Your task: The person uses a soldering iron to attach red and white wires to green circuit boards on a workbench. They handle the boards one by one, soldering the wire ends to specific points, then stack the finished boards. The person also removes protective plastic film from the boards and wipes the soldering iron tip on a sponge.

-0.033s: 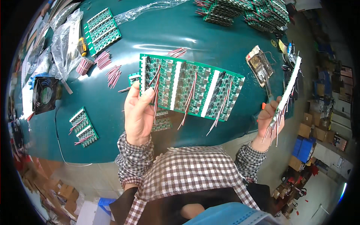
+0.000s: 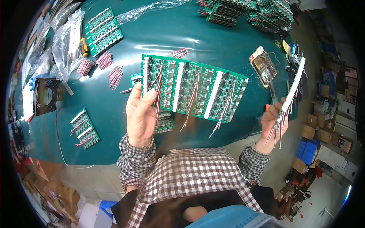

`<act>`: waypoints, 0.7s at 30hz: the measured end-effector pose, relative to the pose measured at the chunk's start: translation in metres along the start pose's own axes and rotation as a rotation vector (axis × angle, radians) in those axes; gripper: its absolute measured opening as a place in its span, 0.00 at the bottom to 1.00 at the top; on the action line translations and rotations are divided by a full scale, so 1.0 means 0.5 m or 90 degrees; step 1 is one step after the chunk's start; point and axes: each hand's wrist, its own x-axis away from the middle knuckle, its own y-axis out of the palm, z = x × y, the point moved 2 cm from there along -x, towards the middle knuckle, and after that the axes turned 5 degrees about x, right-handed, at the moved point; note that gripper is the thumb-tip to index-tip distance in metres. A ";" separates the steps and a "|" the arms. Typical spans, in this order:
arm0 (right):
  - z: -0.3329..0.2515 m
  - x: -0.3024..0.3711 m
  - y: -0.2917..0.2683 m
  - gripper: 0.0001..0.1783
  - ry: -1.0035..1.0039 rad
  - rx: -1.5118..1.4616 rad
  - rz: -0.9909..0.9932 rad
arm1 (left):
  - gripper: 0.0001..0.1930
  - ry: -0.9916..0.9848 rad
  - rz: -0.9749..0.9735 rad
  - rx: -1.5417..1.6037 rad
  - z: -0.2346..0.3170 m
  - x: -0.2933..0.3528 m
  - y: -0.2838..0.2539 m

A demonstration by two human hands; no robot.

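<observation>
My left hand (image 2: 140, 114) pinches the left end of a wide green circuit board (image 2: 195, 89) with thumb and fingers. White strips cross this board, and red, black and white wires hang from it in three places. At the right, my right hand (image 2: 274, 121) grips a second circuit board (image 2: 292, 89), seen nearly edge-on, with several wires dangling below it. Both boards are raised above the green table. Partly hidden behind my left hand and the wide board lies another circuit board (image 2: 164, 124).
Wire bundles (image 2: 115, 77) and a black fan (image 2: 46, 96) are at the left, near a small wired board (image 2: 85, 128). A larger board (image 2: 104, 31) lies far left. Stacked boards (image 2: 224, 11) stand at the back. A dirty, scorched-looking block (image 2: 263, 66) sits at the right.
</observation>
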 end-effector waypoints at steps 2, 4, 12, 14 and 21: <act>0.002 0.004 0.008 0.18 -0.013 0.019 0.040 | 0.15 -0.001 0.006 -0.001 -0.001 0.001 0.000; 0.010 0.015 0.027 0.18 -0.001 0.025 0.023 | 0.15 -0.001 0.011 -0.005 -0.002 0.002 0.004; 0.127 0.041 0.078 0.05 0.011 0.382 -0.171 | 0.16 0.004 0.048 -0.010 -0.042 0.008 0.000; 0.164 0.039 0.084 0.05 0.006 0.449 -0.176 | 0.14 0.007 0.006 0.078 -0.066 0.012 -0.026; 0.221 0.065 0.118 0.08 0.011 0.485 -0.161 | 0.14 0.019 0.101 0.102 -0.076 0.033 -0.057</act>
